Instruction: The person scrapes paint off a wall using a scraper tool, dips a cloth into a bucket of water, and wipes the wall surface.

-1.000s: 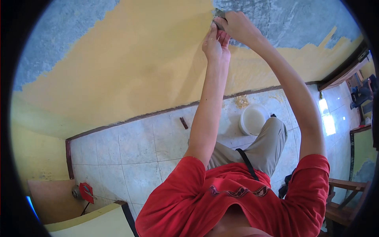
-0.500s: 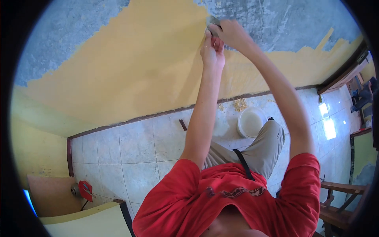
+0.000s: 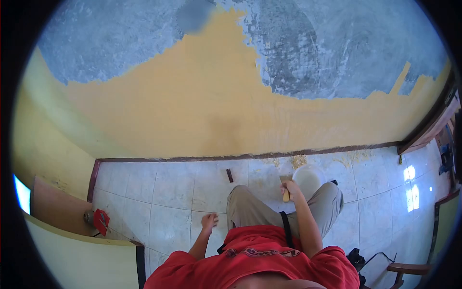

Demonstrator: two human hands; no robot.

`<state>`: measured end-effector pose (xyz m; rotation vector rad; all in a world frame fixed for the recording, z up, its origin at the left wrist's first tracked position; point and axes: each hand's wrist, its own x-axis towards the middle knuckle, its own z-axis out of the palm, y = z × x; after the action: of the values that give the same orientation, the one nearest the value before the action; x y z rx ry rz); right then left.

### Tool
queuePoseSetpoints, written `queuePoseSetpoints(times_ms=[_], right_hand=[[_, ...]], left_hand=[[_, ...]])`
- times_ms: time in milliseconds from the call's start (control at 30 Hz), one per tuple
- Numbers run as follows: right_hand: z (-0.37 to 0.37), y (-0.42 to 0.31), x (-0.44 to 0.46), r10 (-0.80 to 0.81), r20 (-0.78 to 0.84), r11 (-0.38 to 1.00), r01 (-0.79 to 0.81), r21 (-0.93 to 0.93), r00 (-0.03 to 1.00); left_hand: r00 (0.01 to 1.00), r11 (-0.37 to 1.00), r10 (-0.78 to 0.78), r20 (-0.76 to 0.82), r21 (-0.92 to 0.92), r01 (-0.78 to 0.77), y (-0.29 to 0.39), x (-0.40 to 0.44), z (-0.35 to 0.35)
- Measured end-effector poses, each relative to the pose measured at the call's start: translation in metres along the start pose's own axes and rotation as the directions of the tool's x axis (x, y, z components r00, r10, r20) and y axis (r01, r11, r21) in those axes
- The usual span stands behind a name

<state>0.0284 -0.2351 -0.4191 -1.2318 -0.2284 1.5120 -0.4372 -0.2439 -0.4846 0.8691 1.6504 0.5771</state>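
Observation:
My right hand (image 3: 292,188) is closed around the handle of a putty knife (image 3: 286,197), low over my lap beside the white bucket (image 3: 310,177). The knife's yellowish handle points down toward me, and its flat blade shows above my fist. My left hand (image 3: 209,222) hangs over the tiled floor, left of my knee, its fingers loosely bent with nothing visible in them. In front of me is the wall (image 3: 211,96), partly yellow paint and partly bare grey with ragged edges between.
Yellow paint flakes (image 3: 298,161) lie along the wall's foot, near the bucket. A small dark brown piece (image 3: 229,175) rests on the floor tiles (image 3: 173,188). A red object (image 3: 101,221) is at the left, wooden furniture (image 3: 409,269) at the lower right.
Both hands have come down from the paint edge on the wall. My right hand brought the putty knife down beside the bucket; my left hand moved away to the left. The view has shifted.

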Motion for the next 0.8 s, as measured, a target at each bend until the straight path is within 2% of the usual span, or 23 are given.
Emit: queuePoseSetpoints(times_ms=[33,67,100,133,200,233,300,367,400,533,567,600,633,667,700,767,800], right_hand=[[0.008,0.005,-0.013,-0.072,-0.022,0.995,0.071,-0.075,0.997],[0.018,-0.006,-0.017,0.005,-0.002,0.994,-0.005,0.109,1.0],[0.014,-0.007,-0.018,0.007,0.003,0.994,-0.008,0.106,1.0],[0.012,-0.007,-0.013,-0.001,0.018,0.999,0.001,0.037,1.0],[0.005,0.004,-0.013,0.011,0.03,1.0,-0.01,-0.023,0.999],[-0.004,0.01,-0.014,0.04,-0.004,0.996,-0.04,-0.075,0.999],[-0.013,0.016,-0.018,0.076,-0.049,0.99,-0.081,-0.116,0.996],[-0.02,0.013,-0.021,0.063,-0.068,0.955,-0.08,-0.286,0.996],[-0.02,0.012,-0.02,0.044,-0.09,0.946,-0.071,-0.317,0.995],[-0.015,0.007,-0.004,0.024,-0.096,0.89,-0.065,-0.451,0.995],[-0.009,0.007,-0.003,-0.063,-0.063,0.877,0.025,-0.481,0.996],[0.0,0.006,-0.001,-0.15,-0.024,0.855,0.117,-0.505,0.988],[0.016,-0.009,-0.005,-0.217,0.069,0.82,0.22,-0.528,0.974],[0.041,-0.036,-0.016,-0.286,0.164,0.776,0.328,-0.539,0.944],[0.07,-0.065,-0.019,-0.381,0.238,0.741,0.449,-0.5,0.894],[0.14,-0.146,-0.038,-0.537,0.351,0.652,0.642,-0.404,0.767],[0.176,-0.188,-0.046,-0.637,0.357,0.593,0.73,-0.34,0.683]], left_hand=[[0.997,0.997,-0.07,-0.023,0.02,0.07,-0.022,-0.021,-0.021],[0.985,0.985,-0.17,-0.039,0.034,0.172,-0.045,-0.04,-0.037],[0.963,0.963,-0.264,-0.055,0.038,0.266,-0.059,-0.053,-0.047],[0.963,0.964,-0.262,-0.062,0.031,0.264,-0.064,-0.061,-0.053],[0.946,0.947,-0.312,0.085,0.113,0.302,-0.078,-0.083,-0.07],[0.942,0.942,-0.325,0.081,0.12,0.314,-0.074,-0.096,-0.075],[0.955,0.964,-0.255,0.154,0.121,0.238,-0.03,-0.117,-0.071],[0.988,0.989,-0.143,0.066,-0.021,0.145,-0.003,-0.12,-0.062],[0.995,0.988,-0.101,0.001,-0.117,0.101,0.008,-0.119,-0.054],[0.985,0.96,0.031,-0.167,-0.27,-0.076,0.011,-0.047,-0.009],[0.987,0.94,0.111,-0.114,-0.312,-0.142,0.008,-0.015,0.005],[0.983,0.938,0.116,-0.143,-0.311,-0.156,0.031,-0.009,0.032],[0.981,0.942,0.177,-0.08,-0.276,-0.193,0.052,0.0,0.053],[0.95,0.933,0.312,0.032,-0.199,-0.3,0.064,0.015,0.07],[0.891,0.902,0.429,0.152,-0.133,-0.411,0.072,0.034,0.088],[0.774,0.778,0.548,0.319,0.147,-0.611,0.088,0.049,0.123],[0.773,0.777,0.546,0.322,0.149,-0.611,0.093,0.043,0.134]])
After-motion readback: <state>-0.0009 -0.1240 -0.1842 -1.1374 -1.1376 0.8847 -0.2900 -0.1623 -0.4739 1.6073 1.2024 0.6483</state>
